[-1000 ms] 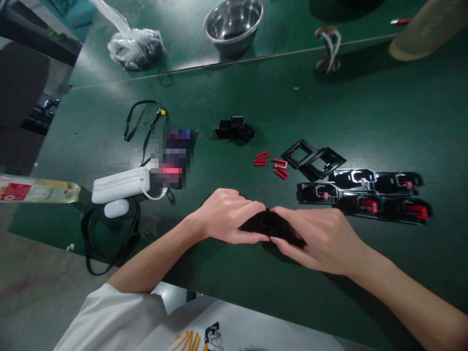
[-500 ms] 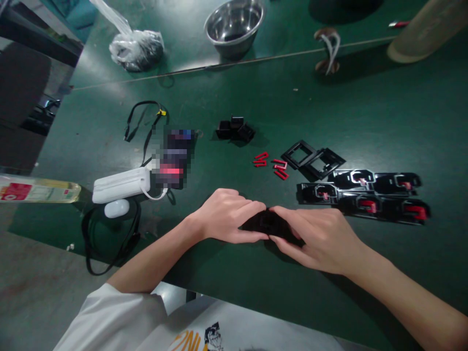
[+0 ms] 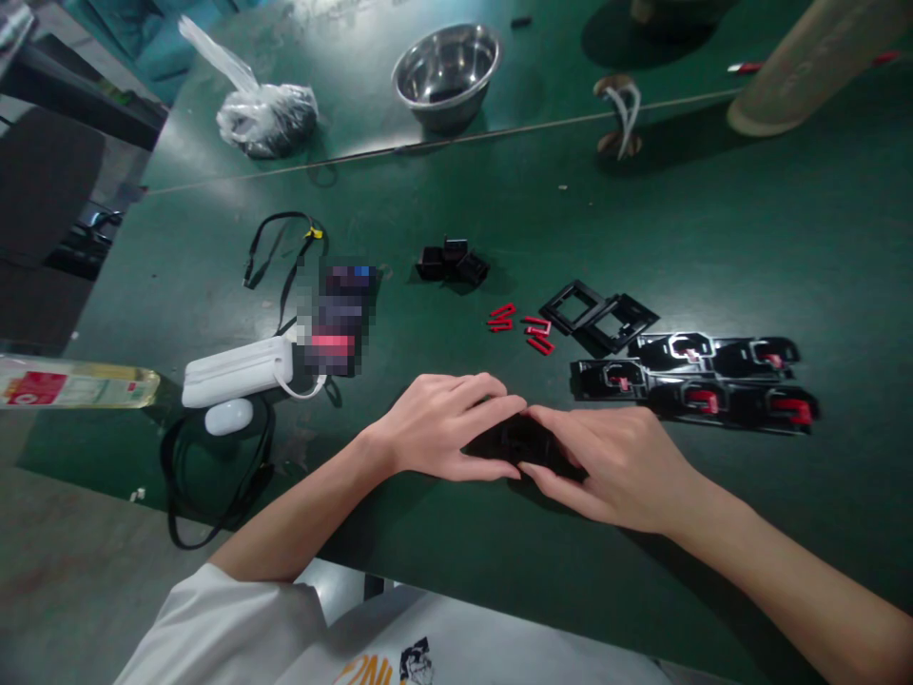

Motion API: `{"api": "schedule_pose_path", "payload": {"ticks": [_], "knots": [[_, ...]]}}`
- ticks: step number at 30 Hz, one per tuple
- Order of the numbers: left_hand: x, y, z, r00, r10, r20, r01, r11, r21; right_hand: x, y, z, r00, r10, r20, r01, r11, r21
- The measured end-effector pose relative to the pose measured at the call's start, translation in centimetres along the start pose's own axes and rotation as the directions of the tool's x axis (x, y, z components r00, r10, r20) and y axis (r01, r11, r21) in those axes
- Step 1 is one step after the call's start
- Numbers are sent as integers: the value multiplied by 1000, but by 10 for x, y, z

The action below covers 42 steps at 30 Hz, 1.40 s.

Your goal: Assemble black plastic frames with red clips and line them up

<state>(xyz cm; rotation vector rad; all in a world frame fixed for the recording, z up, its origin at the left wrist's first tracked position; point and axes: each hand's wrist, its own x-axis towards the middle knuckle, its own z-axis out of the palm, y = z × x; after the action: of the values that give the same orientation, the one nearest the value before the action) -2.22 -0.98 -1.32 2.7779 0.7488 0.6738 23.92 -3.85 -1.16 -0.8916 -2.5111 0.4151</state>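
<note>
Both hands [image 3: 440,428] half-closed, gripping black part [image 3: 514,440] between.

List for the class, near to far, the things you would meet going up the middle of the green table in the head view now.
Held black part → loose red clips → cluster of small black pieces → metal bowl → small dark object.

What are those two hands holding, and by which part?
A black piece: the left hand grips its left end, the right hand its right end. The fingers hide much of it.
</note>
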Motion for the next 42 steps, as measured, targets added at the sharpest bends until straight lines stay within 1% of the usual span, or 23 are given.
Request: {"api": "schedule_pose_path", "payload": {"ticks": [3, 7, 9, 12, 18, 22, 27, 31, 36, 39, 42], "knots": [[0, 0, -1, 997, 65, -40, -65, 998, 7, 0, 0, 1, 1000, -17, -12, 17, 1000, -7], [0, -1, -2, 989, 148, -13, -147, 987, 64, -1, 1, 4, 999, -27, -36, 27, 999, -19], [0, -1, -3, 986, 169, -2, -169, 983, 70, -2, 1, 5, 999, -25, -39, 24, 999, -22], [1, -1, -4, 984, 175, -16, -174, 983, 57, -3, 1, 4, 999, -21, -47, 19, 999, -25], [1, 1, -2, 990, 134, -45, -134, 991, 6, -2, 1, 3, 999, -2, -44, 2, 1000, -5], [2, 2, -2, 997, 62, -34, -64, 997, -43, -2, 1, 3, 998, 8, -70, -7, 1000, 22], [5, 1, -4, 999, -33, -25, 29, 989, -145, -1, 0, 1, 995, 23, -99, -18, 999, 50], [6, 0, -6, 998, -59, 2, 58, 973, -221, -1, 0, 2, 985, -23, -173, 22, 1000, -5], [5, -1, -6, 995, -90, 51, 99, 969, -225, -1, 1, 2, 981, -28, -194, 28, 1000, -3], [5, -1, -6, 994, -92, 62, 104, 968, -228, 0, 1, 2, 979, -29, -202, 33, 999, 15], [5, -1, -5, 995, -86, 57, 97, 970, -223, 0, 1, 4, 976, -57, -210, 64, 998, 28]]}}
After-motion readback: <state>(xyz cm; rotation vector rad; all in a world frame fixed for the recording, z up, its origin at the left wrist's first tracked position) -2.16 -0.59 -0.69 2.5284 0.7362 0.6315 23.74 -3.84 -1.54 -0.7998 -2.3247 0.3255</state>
